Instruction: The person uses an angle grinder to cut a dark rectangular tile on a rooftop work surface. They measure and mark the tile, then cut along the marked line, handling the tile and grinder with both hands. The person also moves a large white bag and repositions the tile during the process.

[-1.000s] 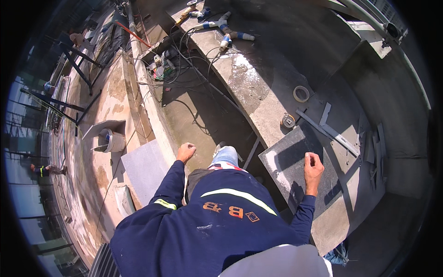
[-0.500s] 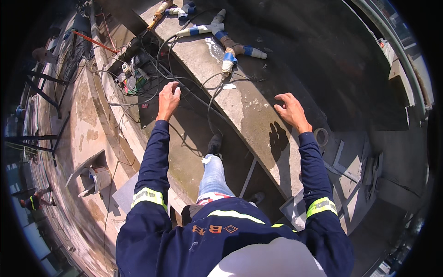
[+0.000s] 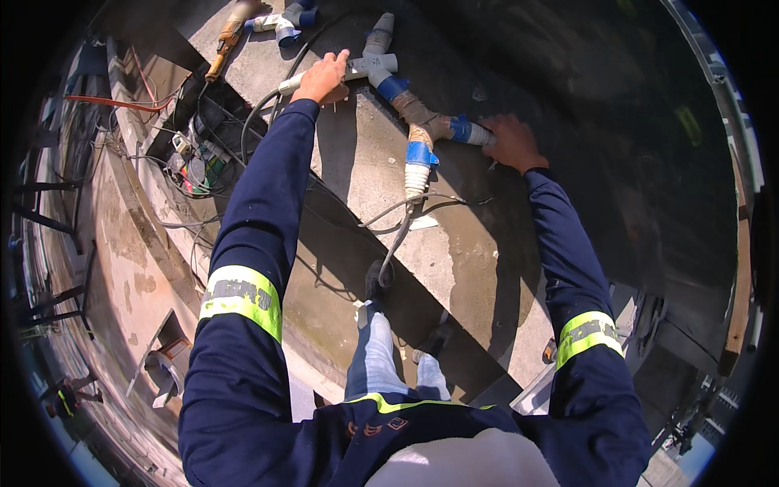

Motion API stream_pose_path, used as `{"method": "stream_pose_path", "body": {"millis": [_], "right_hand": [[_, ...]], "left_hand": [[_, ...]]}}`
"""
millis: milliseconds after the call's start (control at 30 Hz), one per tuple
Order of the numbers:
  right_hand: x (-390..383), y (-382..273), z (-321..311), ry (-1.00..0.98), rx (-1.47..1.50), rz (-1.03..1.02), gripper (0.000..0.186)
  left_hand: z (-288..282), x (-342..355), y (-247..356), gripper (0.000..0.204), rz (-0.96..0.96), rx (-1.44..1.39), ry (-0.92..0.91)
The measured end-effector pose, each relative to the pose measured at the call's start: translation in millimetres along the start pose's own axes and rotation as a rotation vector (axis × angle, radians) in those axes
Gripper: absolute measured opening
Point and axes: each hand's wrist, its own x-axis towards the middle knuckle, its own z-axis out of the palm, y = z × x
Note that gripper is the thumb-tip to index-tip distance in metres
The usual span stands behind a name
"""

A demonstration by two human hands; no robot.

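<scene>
A branched power connector (image 3: pixel 419 115) lies on the concrete ledge, with white and blue plug ends and joints wrapped in brown tape. My left hand (image 3: pixel 323 79) is closed over the white plug on its left branch, just short of the crossing joint. At the end of the right branch, my right hand (image 3: pixel 513 143) has its fingers curled against the ribbed white plug; shadow partly hides them. From the lower white plug a dark cable (image 3: pixel 395 247) drops over the ledge's edge. Another cable runs from the plug under my left hand.
A smaller blue-and-white connector (image 3: pixel 286 24) and a yellow power tool (image 3: pixel 226 40) lie at the far left of the ledge (image 3: pixel 475 268). Tangled cables and small items (image 3: pixel 195 162) fill a recess on the left. Lower left is a bucket (image 3: pixel 168 365). A dark sheet (image 3: pixel 600 162) spans the right.
Both hands have reached forward from open air onto the branched connector, the left on its left branch, the right on its right branch. The view has shifted forward, closer to the connector.
</scene>
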Motion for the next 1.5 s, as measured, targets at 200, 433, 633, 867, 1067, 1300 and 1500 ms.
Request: {"method": "stream_pose_path", "body": {"millis": [200,433,633,867,1067,1300,1500], "right_hand": [[-17,5,-31,0.077,-0.049,-0.047,0.062],[-73,-21,-177,0.363,-0.022,-0.095,0.059],[-124,-20,-287,0.73,-0.221,-0.145,0.041],[-108,10,-326,0.964,-0.523,-0.205,0.032],[-106,31,-243,0.906,-0.479,-0.067,0.035],[-128,51,-166,0.754,-0.451,0.171,0.062],[-136,56,-150,0.807,-0.296,0.14,0.068]], "left_hand": [[1,11,-1,0.055,-0.011,-0.003,0.024],[-74,-53,16,0.061,-0.022,-0.193,0.433],[-109,-41,88,0.059,0.036,-0.343,0.648],[-109,-15,160,0.058,-0.144,-0.624,0.723],[-42,11,160,0.062,-0.1,-0.425,0.698],[-15,9,175,0.059,-0.037,-0.333,0.559],[-27,8,182,0.06,-0.042,-0.344,0.494]]}}
